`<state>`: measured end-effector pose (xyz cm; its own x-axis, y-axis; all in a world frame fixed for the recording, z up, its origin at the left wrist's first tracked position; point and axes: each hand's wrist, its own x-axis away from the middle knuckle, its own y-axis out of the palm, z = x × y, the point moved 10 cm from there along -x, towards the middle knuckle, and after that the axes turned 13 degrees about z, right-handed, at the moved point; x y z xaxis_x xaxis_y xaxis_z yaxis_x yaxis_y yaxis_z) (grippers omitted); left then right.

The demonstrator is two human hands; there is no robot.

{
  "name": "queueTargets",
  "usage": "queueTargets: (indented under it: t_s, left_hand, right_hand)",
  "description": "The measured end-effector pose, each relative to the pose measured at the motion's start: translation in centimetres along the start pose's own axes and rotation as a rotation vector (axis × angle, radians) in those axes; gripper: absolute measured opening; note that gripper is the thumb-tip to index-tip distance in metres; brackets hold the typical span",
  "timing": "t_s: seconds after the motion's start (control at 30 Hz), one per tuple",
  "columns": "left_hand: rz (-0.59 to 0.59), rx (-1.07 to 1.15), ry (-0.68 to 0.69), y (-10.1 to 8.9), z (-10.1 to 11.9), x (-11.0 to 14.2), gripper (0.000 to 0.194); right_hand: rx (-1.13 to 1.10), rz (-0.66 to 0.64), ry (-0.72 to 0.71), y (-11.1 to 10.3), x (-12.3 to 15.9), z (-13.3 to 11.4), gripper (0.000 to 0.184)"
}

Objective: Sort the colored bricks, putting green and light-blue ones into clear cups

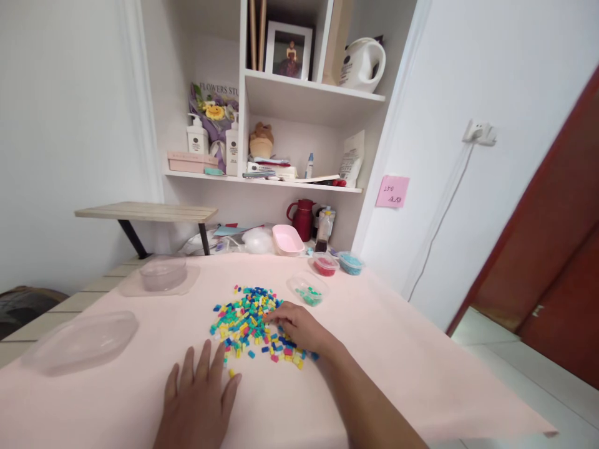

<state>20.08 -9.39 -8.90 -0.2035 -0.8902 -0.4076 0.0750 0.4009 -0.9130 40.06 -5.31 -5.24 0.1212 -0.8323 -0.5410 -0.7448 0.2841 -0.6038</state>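
Observation:
A loose pile of small colored plastic blocks (246, 315) in green, blue, yellow, red and white lies on the pink tablecloth (397, 362). At the pile's right side, my right hand (299, 324) reaches in with its fingers drawn together among the blocks; what is between the fingertips, if anything, is too small to make out. My left hand (199, 393) rests flat in front of the pile, fingers spread, with a yellow block (232, 373) by its thumb. Just beyond my right hand, a clear plastic container (322, 288) holds several green blocks.
Containers of red pieces (326, 265) and blue pieces (350, 263) stand at the back right. A clear tub (163, 273) and a clear lid-like tray (88, 337) are on the left. Behind are a pink basin (287, 240), a red jug (303, 218) and shelves (304, 93).

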Motion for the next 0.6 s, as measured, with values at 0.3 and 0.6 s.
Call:
queueTargets:
  t_s: [0.3,0.6]
  left_hand:
    - [0.005,-0.026,0.008,0.4,-0.1,0.0,0.059]
    - [0.006,-0.044,0.012,0.8,-0.2,0.0,0.059]
  right_hand:
    - [-0.006,-0.018,0.046,0.3,0.1,0.9,0.041]
    - [0.007,0.017,0.066,0.0,0.0,1.3,0.047]
